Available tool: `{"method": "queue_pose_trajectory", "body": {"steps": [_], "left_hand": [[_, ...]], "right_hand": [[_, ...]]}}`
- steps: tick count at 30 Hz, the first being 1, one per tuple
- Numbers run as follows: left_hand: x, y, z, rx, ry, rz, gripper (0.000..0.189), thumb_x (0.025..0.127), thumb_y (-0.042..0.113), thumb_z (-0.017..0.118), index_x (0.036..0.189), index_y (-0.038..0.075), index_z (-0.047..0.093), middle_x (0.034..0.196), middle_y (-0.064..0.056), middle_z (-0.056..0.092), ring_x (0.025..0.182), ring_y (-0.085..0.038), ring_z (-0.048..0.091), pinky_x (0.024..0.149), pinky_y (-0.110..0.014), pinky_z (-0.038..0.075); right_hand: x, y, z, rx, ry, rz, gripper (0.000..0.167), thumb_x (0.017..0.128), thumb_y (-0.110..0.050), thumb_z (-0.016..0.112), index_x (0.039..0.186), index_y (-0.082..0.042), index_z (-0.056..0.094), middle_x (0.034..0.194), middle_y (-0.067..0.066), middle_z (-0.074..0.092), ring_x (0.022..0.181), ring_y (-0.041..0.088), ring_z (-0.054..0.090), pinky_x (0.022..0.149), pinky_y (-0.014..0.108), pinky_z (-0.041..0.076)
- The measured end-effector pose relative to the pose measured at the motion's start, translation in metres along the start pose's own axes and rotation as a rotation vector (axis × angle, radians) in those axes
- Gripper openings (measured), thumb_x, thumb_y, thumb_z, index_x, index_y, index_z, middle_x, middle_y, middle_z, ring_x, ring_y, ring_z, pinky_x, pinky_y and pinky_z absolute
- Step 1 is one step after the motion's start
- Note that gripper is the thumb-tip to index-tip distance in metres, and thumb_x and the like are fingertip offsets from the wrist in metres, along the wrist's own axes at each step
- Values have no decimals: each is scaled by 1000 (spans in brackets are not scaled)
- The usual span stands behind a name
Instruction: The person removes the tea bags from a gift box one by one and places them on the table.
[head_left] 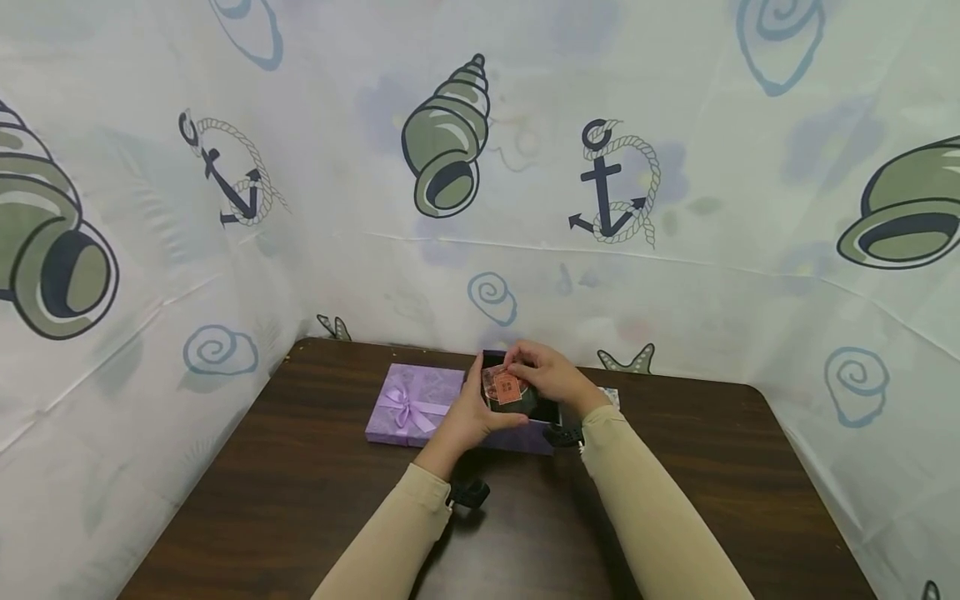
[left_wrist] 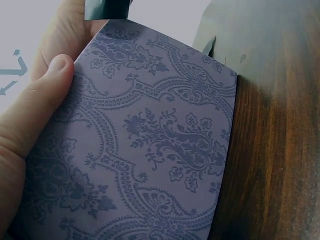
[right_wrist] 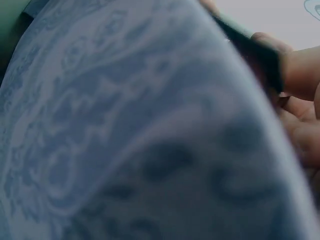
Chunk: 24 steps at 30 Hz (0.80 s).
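Note:
A purple patterned gift box (left_wrist: 150,125) with a black inside (head_left: 552,412) stands at the back of the table. My left hand (head_left: 467,417) holds it at the rim, fingers up along its left side and thumb lying across the front. Over the opening sits a small dark package with an orange label (head_left: 508,387). My right hand (head_left: 553,377) pinches that package at its upper edge from the right. In the left wrist view, a dark green part of the package (left_wrist: 106,10) shows beyond the box's top corner. The right wrist view is blurred, mostly filled by the box's patterned wall (right_wrist: 100,120).
Left of the hands lies a purple lid with a ribbon bow (head_left: 408,408). A small light-patterned item (head_left: 611,397) shows partly behind the right wrist. A printed cloth backdrop (head_left: 525,275) rises behind the dark wooden table (head_left: 300,500).

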<state>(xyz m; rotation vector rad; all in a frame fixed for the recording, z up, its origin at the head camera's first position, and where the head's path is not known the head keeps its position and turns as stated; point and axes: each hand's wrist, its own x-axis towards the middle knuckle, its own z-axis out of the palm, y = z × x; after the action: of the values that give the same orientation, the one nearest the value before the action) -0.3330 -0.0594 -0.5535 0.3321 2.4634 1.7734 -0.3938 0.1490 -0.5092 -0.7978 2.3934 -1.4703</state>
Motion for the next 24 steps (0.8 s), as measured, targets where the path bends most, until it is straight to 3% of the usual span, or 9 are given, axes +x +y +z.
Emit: {"method": "queue_pose_trajectory", "body": {"steps": [3,8,13,19,24], "left_hand": [[1,1,0,13,5,1,152,71,37,106,177,18,-2,175,-21,33,156,-42,43,127,-61,38],[2,0,-1,-1,-3,39,149,71,33,106,177,21,3,172,-18,36,153,-38,47,127,-58,39],[4,-1,-1,-23,-16,88,142,72,31,106,176,31,9,165,-11,44,145,-31,54,123,-54,45],[1,2,0,-1,-7,27,145,76,34,103,178,26,0,178,-17,28,158,-39,40,127,-62,38],[-1,3,0,35,7,-14,145,76,37,103,178,21,0,182,-18,20,164,-42,31,130,-64,33]], "right_hand": [[0,2,-1,40,37,-4,17,114,-24,61,117,-14,74,107,7,71,90,20,62,78,30,56],[-4,0,1,135,53,11,19,109,-23,71,123,-11,74,110,9,71,91,19,65,76,29,59],[-8,0,4,154,36,-46,44,101,-12,80,140,-5,60,120,18,70,97,18,70,81,28,63],[-9,1,6,179,42,-72,61,103,-3,74,154,-5,42,135,27,63,111,27,72,89,30,64],[-13,-1,7,147,71,-69,55,104,-11,76,152,-9,49,136,22,64,113,30,73,91,32,65]]}}
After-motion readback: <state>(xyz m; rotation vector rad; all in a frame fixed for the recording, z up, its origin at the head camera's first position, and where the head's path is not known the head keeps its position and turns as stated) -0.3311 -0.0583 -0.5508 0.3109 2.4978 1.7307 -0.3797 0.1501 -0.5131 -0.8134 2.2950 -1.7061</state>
